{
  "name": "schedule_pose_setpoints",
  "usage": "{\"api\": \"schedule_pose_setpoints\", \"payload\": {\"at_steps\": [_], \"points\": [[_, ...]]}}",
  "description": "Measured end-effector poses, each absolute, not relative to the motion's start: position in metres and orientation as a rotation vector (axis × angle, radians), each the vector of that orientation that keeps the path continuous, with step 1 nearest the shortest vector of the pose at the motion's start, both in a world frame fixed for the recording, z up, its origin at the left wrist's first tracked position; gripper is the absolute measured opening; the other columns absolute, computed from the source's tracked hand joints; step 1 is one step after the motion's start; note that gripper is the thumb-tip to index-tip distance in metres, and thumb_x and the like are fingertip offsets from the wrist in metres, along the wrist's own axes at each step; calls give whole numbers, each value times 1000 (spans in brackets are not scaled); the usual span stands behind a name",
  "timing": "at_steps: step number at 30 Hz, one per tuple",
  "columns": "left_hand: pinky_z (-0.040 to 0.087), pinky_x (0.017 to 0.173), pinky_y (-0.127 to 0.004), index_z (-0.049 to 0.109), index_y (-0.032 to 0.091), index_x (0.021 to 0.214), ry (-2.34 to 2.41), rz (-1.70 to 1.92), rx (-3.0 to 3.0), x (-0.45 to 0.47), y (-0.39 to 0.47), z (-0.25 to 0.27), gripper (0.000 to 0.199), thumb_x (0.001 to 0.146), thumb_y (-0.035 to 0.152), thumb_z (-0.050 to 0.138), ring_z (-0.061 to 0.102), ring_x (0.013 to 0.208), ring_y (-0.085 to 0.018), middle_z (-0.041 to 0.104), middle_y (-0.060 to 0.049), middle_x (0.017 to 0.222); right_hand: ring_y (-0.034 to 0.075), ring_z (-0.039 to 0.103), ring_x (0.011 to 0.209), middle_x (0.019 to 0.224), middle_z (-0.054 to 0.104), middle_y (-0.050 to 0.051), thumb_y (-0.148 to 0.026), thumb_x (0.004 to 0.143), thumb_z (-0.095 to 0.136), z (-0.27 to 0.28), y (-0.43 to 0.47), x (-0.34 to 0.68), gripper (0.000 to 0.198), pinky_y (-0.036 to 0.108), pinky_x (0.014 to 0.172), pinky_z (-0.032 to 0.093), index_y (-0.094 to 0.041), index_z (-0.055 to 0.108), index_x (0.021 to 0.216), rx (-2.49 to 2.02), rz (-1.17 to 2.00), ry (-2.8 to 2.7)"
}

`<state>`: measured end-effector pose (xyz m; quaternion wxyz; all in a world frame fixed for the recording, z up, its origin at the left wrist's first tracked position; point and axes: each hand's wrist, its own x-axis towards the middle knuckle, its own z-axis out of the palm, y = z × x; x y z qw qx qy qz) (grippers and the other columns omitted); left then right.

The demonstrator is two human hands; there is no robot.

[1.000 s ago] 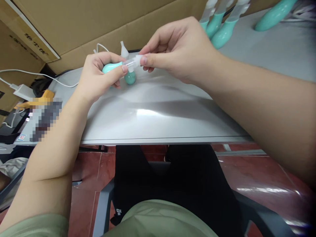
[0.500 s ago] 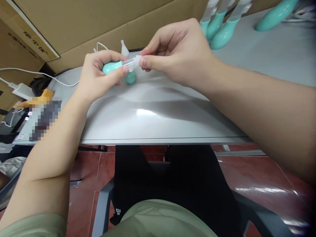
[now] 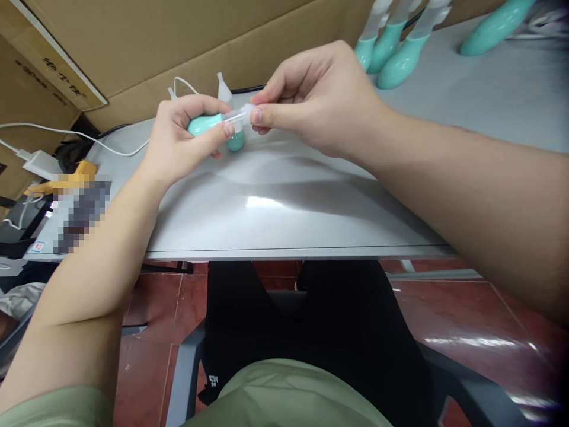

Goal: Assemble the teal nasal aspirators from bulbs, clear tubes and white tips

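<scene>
A teal nasal aspirator (image 3: 204, 123) with a clear neck and a translucent white end lies sideways in the air above the table. My left hand (image 3: 178, 136) is closed around its teal body, thumb along the clear neck. At the other end, my right hand (image 3: 324, 101) pinches the white tip (image 3: 249, 112) between thumb and fingers. Behind them a second aspirator (image 3: 235, 141) with a pointed white nozzle stands upright on the table, partly covered by the held one.
Several teal aspirators (image 3: 402, 62) stand at the back right, and a teal body (image 3: 493, 32) is farther right. Cardboard (image 3: 178, 41) walls the back of the grey table (image 3: 288, 231). At left are a white charger (image 3: 42, 165), a yellow object (image 3: 84, 171) and cables.
Both hands and the held aspirator have shifted slightly, my left hand a little to the right and down. The grip of both hands looks the same.
</scene>
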<state>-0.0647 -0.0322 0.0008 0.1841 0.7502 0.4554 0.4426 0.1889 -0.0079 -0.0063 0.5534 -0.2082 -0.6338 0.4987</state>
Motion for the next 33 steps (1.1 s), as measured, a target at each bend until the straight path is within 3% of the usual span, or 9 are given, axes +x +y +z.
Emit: {"api": "schedule_pose_setpoints", "payload": {"at_steps": [4, 9, 13, 17, 21, 26, 28, 30, 33], "points": [[80, 81, -54, 89, 32, 106, 1299, 1213, 2113, -65, -35, 3, 54, 89, 81, 105, 82, 83, -30, 91, -7, 103, 9, 79, 70, 75, 85, 0, 31, 93, 93, -5, -10, 191, 49, 19, 71, 64, -15, 89, 78, -476, 1194, -1518], [77, 71, -50, 90, 31, 102, 1230, 1266, 2101, -67, -30, -1, 54, 87, 80, 108, 76, 75, -25, 90, -5, 98, 8, 79, 72, 78, 85, -1, 27, 96, 94, -5, -9, 191, 45, 17, 72, 65, -15, 88, 81, -461, 1172, -1566], [77, 70, -50, 88, 32, 107, 1141, 1336, 1997, -68, -19, -10, 63, 90, 90, 104, 69, 69, -22, 86, -3, 94, 8, 80, 77, 85, 85, -3, 2, 101, 111, -7, 3, 192, 31, 18, 76, 68, -16, 88, 91, -401, 1121, -1630], [73, 63, -46, 88, 32, 111, 1061, 1264, 1908, -66, -16, -10, 68, 86, 93, 105, 75, 73, -23, 87, -5, 98, 11, 88, 92, 102, 90, -5, -17, 100, 116, -12, 12, 192, 25, 20, 85, 73, -26, 94, 107, -306, 1061, -1724], [65, 52, -41, 84, 32, 115, 1069, 1185, 1950, -65, -17, -10, 88, 79, 111, 102, 73, 66, -21, 86, -5, 99, 14, 89, 96, 102, 91, -2, -15, 104, 105, -10, 6, 191, 14, 25, 89, 77, -23, 97, 112, -247, 1049, -1766], [57, 52, -43, 86, 33, 129, 1077, 1346, 2149, -68, -23, -6, 86, 92, 110, 94, 74, 70, -21, 88, -6, 113, 6, 67, 70, 79, 77, -7, 1, 98, 82, 8, 2, 197, 27, 16, 66, 60, -21, 85, 84, -399, 1032, -1510], [52, 52, -43, 88, 33, 123, 1074, 1556, 2200, -74, -15, -2, 80, 94, 108, 94, 72, 75, -22, 87, -7, 114, 6, 63, 68, 77, 74, -8, 5, 95, 72, 14, 4, 202, 32, 15, 62, 55, -22, 80, 79, -466, 977, -1495], [43, 49, -43, 87, 32, 108, 991, 1897, 2204, -83, 3, 1, 81, 92, 111, 92, 67, 74, -22, 80, -6, 101, 6, 63, 73, 78, 73, -7, 8, 92, 68, 17, 7, 207, 34, 15, 64, 53, -22, 76, 77, -615, 887, -1543], [51, 67, -46, 83, 30, 100, 728, 2283, 2241, -102, 40, 0, 92, 87, 121, 84, 65, 76, -22, 68, -3, 86, 6, 57, 77, 77, 67, -6, 14, 90, 72, 19, 9, 209, 38, 19, 65, 40, -20, 69, 73, -928, 671, -1663]]}}
